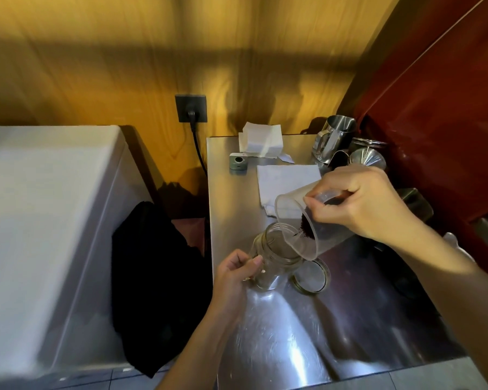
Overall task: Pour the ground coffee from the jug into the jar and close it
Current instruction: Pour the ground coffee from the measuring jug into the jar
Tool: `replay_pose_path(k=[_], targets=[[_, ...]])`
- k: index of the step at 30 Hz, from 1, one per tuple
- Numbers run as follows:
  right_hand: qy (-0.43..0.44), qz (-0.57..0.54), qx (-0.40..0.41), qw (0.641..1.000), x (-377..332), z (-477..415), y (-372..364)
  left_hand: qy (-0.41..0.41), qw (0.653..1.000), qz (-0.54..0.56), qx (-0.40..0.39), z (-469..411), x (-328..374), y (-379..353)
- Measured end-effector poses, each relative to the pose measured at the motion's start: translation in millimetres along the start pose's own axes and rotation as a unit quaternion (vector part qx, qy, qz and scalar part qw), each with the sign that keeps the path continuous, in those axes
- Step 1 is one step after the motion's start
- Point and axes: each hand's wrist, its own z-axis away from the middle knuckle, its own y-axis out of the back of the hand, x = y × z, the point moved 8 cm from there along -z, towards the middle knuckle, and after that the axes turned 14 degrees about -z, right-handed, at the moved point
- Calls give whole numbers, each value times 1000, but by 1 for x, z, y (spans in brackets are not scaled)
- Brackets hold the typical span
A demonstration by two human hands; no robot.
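A clear glass jar (276, 257) stands open on the steel counter (279, 333), and my left hand (234, 274) grips its left side. My right hand (361, 204) holds a clear plastic jug (296, 223) tipped steeply to the left, its spout over the jar's mouth. Dark ground coffee (307, 223) lies heaped inside the jug near the lower wall, a few grains sliding toward the spout. The jar's round lid (312, 277) lies flat on the counter, just right of the jar and under the jug.
White paper napkins (282, 181) lie behind the jug, with a folded stack (261, 142) and a small grey device (238, 161) farther back. Steel pitchers and a funnel (347, 147) crowd the back right by a red machine (434, 122). A black cloth (155, 282) hangs left of the counter.
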Motion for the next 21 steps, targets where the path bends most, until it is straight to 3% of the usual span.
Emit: replay_pose_path(k=[12,21], targets=[[108,66,-26,992,-24,-3,-9,-29,999,-26,-8,-2,-9,1],[112,54,-38,992,-26,-4,-13,-25,999,-23,-4,1,-7,1]])
